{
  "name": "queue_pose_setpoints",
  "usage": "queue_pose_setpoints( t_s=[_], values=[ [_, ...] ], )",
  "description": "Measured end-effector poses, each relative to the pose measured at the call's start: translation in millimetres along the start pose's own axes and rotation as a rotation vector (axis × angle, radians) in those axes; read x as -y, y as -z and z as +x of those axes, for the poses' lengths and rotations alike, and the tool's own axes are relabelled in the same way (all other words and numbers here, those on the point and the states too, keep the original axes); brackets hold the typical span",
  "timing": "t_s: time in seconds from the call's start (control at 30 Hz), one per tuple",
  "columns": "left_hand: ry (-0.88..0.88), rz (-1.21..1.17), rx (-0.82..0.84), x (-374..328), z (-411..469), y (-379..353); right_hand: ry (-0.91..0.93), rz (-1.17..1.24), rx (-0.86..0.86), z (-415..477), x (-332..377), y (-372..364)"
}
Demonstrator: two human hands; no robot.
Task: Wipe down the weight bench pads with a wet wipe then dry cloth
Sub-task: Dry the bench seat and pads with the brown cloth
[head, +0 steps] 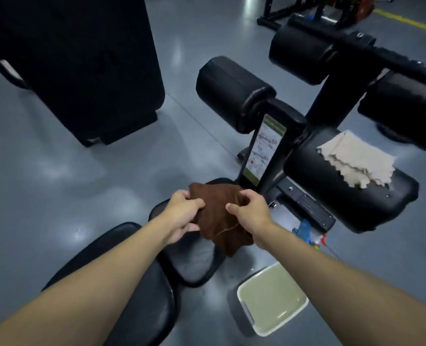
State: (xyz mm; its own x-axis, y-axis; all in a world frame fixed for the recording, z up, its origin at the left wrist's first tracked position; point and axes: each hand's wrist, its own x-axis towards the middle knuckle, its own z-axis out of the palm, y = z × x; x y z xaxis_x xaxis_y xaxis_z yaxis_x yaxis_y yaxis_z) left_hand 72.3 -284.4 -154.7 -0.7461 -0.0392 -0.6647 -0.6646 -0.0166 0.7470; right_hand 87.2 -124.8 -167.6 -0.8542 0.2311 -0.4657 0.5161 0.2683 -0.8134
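Hands, left (184, 211), right (250, 212), gripping one brown cloth (219, 221)

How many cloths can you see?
2. A brown cloth is gripped by the left hand and right hand; a beige cloth lies on the black bench pad to the right. Others may be hidden.

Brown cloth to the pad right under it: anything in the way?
Nothing visible. The left hand and right hand both grip the brown cloth over the black pad, whose bare surface shows below it. The beige cloth lies on a second pad to the right, off that path.
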Motion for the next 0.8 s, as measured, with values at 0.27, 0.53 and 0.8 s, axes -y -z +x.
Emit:
queue_pose_setpoints(
  t_s=[0.27,0.53,0.8],
  values=[
    [-0.329,0.710,-0.073,127.5,84.7,46.9,0.401,-0.950,0.034,70.9,-107.0,-71.8],
    [-0.743,1.086,-0.422,191.4,149.6,63.4,0.847,-1.303,-0.159,131.7,-139.1,-124.7],
    [-0.725,1.261,-0.395,188.1,161.0,65.2,0.825,-1.152,-0.259,180.7,-102.5,-118.7]
  ],
)
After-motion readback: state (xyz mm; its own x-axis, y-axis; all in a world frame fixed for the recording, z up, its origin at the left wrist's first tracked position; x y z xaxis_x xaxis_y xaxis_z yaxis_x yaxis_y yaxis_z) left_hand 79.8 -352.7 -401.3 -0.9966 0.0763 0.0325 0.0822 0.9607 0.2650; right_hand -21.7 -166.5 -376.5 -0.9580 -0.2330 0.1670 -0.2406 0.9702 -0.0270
